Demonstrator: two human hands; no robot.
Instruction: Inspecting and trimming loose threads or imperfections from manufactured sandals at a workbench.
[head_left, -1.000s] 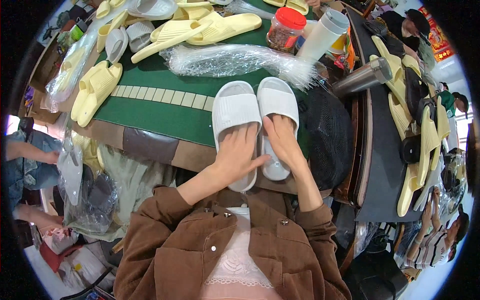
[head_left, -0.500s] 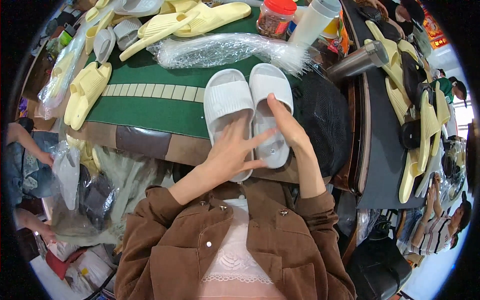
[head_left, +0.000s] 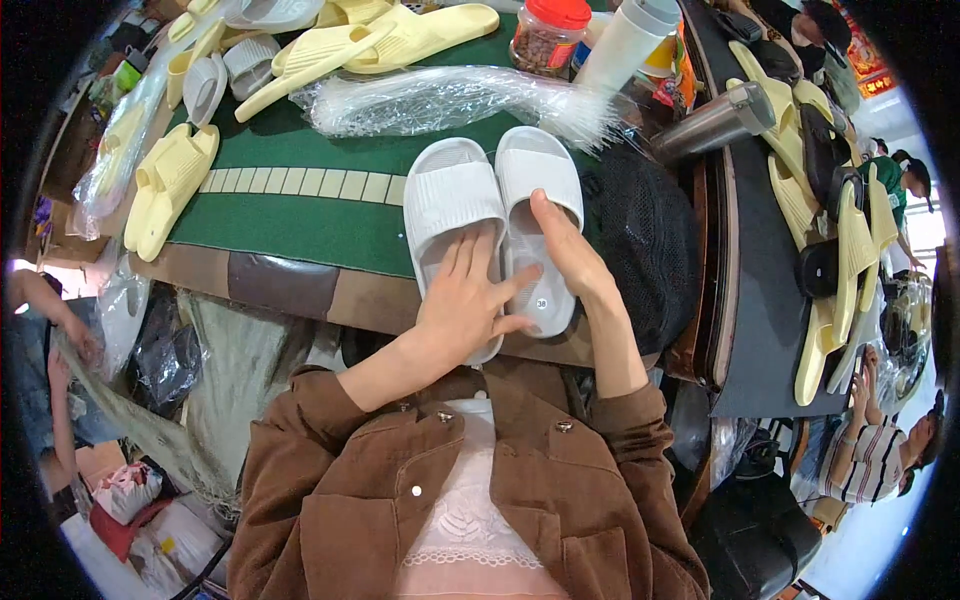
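Note:
Two white slide sandals lie side by side at the near edge of the green table (head_left: 300,225). My left hand (head_left: 468,296) rests flat with spread fingers on the heel of the left white sandal (head_left: 450,195). My right hand (head_left: 566,248) lies on the footbed of the right white sandal (head_left: 535,170), fingers pointing away from me. A small round sticker sits on that sandal's heel. Neither hand grips anything.
A crumpled clear plastic bag (head_left: 440,100) lies beyond the sandals. Pale yellow sandals (head_left: 170,175) are scattered at the left and back. A red-lidded jar (head_left: 545,35), a white tumbler (head_left: 625,45) and a steel flask (head_left: 715,120) stand at the right. A black bag (head_left: 645,235) is beside my right hand. Other people sit at the edges.
Both hands have stayed on the white sandals. The left hand has shifted a little and its fingers are spread wider on the heel.

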